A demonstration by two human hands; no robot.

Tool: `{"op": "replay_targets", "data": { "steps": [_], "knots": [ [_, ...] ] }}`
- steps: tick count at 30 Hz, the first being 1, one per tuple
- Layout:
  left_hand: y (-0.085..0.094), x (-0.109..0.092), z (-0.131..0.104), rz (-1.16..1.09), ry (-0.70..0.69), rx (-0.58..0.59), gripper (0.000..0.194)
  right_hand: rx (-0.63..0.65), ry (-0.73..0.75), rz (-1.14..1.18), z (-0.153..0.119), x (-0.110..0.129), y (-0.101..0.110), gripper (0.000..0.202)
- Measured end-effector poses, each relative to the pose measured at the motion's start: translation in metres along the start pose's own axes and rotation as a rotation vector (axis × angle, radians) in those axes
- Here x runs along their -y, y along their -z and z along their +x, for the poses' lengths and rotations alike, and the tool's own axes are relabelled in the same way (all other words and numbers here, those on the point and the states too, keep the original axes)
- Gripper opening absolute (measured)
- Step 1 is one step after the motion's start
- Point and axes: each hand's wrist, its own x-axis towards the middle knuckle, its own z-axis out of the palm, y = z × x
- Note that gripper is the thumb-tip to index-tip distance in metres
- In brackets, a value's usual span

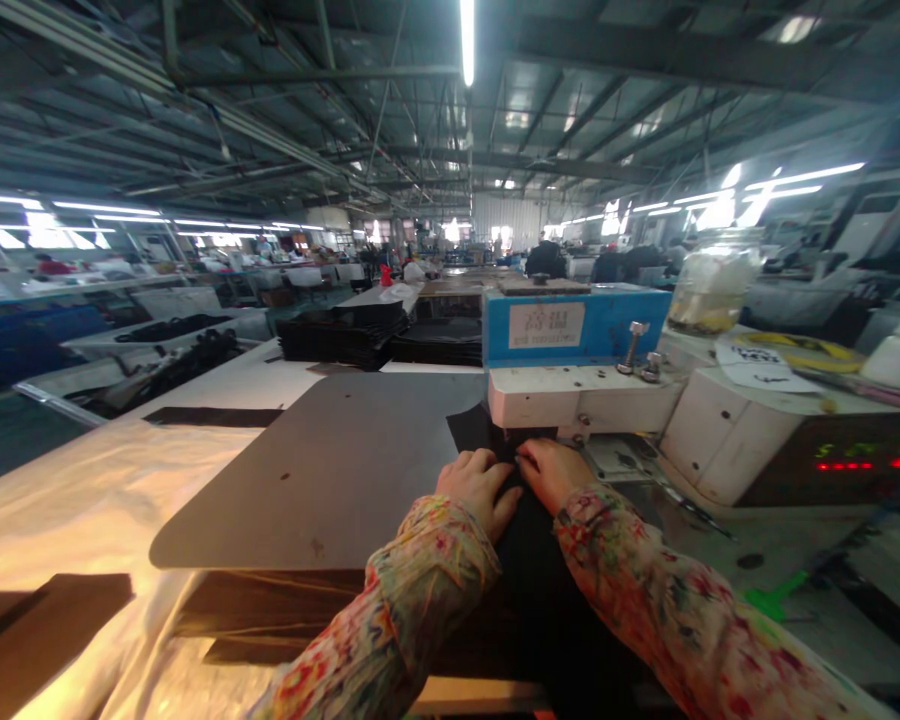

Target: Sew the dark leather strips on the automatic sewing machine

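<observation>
A piece of black fabric runs from under the head of a white and blue industrial machine down over the near table edge. Lying on the fabric's left side, my left hand has its fingers forward and its thumb apart. My right hand pinches the fabric close to the machine's front, its fingertips near the left hand's. A black corner of fabric shows beyond the left fingers, on the smooth grey plate. The machine head hides where the fabric passes beneath it.
Stacks of black pieces lie behind the plate. Brown-looking pieces are stacked below it. On the right stand a control box with red digits, a glass jar and a yellow tape roll. A green tool lies nearer.
</observation>
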Motion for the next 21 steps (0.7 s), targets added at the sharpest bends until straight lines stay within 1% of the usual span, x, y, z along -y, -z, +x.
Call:
{"op": "replay_targets", "data": {
  "steps": [12,21],
  "knots": [
    [0.0007,-0.0011,0.0006,0.008,-0.001,0.017,0.032,0.009,-0.011,-0.002,0.0014,-0.0019,-0.0036,0.014],
    [0.0003,0.0002,-0.0002,0.013,-0.012,0.001,0.031,0.009,-0.011,-0.013,0.0005,-0.0004,-0.0030,0.015]
  ]
}}
